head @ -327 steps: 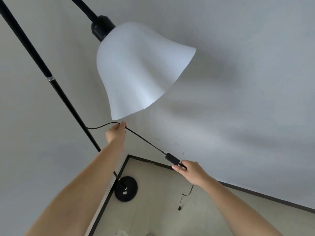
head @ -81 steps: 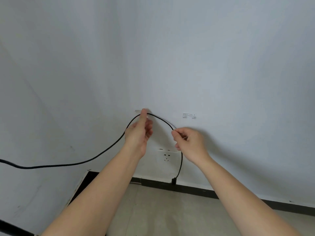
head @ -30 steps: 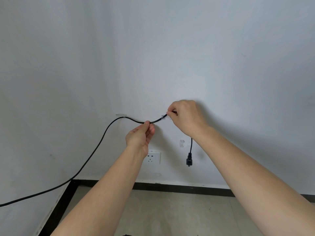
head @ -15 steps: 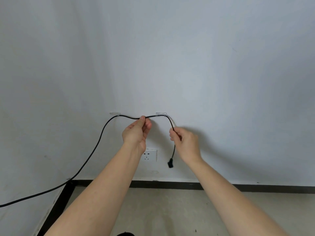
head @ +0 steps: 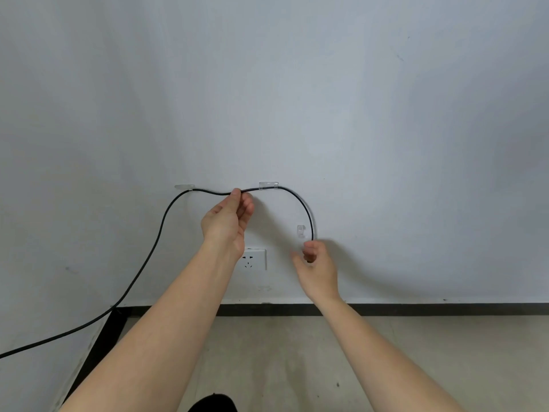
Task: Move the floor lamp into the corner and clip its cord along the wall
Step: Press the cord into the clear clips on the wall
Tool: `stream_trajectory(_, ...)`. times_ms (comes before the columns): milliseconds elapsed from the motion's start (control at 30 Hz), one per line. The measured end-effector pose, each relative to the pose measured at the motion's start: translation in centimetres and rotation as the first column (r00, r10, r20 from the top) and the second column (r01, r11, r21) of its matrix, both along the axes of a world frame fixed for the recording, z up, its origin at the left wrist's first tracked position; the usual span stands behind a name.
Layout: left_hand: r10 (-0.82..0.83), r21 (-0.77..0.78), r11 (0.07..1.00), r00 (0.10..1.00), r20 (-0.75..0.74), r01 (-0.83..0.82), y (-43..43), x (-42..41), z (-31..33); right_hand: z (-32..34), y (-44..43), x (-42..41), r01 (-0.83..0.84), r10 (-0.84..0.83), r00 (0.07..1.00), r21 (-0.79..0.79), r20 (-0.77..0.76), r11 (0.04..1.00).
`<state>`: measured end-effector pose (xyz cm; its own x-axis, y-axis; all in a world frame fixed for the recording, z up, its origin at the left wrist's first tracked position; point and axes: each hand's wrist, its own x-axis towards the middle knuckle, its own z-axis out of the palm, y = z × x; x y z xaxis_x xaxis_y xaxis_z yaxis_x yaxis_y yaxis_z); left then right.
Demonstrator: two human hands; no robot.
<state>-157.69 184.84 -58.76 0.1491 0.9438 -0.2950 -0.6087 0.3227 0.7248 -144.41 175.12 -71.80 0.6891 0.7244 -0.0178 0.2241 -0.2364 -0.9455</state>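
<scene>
Single head-worn view, facing the wall [head: 326, 99] squarely from near, tilted slightly down.

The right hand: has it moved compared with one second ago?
Yes. The right hand has gone down the cord, from the upper clip to below the lower clip, right of the wall socket.

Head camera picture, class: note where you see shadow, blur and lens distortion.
Head view: soft shadows on the wall beside the left hand and right hand; right hand slightly blurred; skirting board bends at the left, a sign of wide-angle distortion; cord sharp; no glare.
</scene>
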Motion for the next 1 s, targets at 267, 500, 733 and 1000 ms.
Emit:
stream_trajectory(267, -0.095, 0.114, 0.985, 0.961, -0.261, 0.128, -0.9, 0.3, -1.1, 0.4, 0.9, 1.1, 0.136, -0.139, 0.978, 0.028, 0.158, 0.99)
stream_trajectory(500, -0.267, 0.185, 0.813, 0.635, -0.725, 0.553, -1.7, 3.3, -3.5, -0.4, -0.2, 1.6, -0.122, 0.123, 0.942, -0.023, 0.311, 0.992)
stream_trajectory(733, -0.163, 0.222, 0.881, 0.71, -0.685, 0.418, -1.4, 5.5, -5.4, -0.8, -0.7, 2.4, -0.183, 0.177, 0.982, 0.093, 0.067, 0.979)
stream_trajectory(1000, -0.047, 0.132, 0.978, 0.794, -0.606, 0.159, -2.6, 7.1, -6.3, -0.3, -1.1, 4.0, -0.094, 0.092, 0.996, 0.127, 0.017, 0.987)
